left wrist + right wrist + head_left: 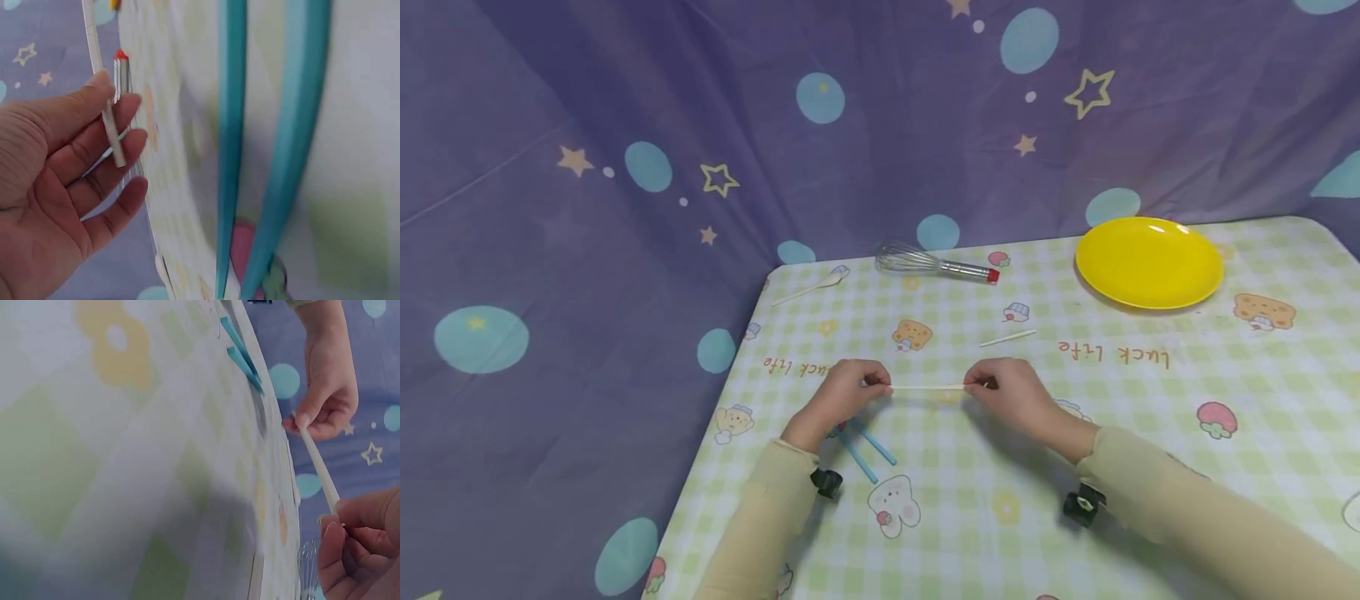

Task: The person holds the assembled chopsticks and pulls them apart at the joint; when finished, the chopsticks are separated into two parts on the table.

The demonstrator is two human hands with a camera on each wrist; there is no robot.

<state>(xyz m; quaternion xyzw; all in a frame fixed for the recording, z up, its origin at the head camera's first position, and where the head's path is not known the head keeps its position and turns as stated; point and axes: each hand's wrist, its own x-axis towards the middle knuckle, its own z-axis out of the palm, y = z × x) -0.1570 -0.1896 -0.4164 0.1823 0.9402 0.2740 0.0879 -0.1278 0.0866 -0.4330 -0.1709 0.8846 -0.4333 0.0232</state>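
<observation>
Between both hands a slender pale stick (927,387) is held raised off the tabletop (970,517): the left grip (855,387) pinches one end, a short length poking past its thumb, and the right grip (1009,392) pinches the other. The step in hand appears to be steadying the stick from both ends; a next move would seem to call for the two pinches working together, gently, as something so thin could snap. Under the left grip's wrist lie two blue rods (859,457). Just beyond the right grip is a shorter pale stick (1008,338); farther, a pale spoon-like utensil (808,291) and a whisk (937,265). Farthest right of the right grip, a glossy yellow plate (1150,262) appears face up.
</observation>
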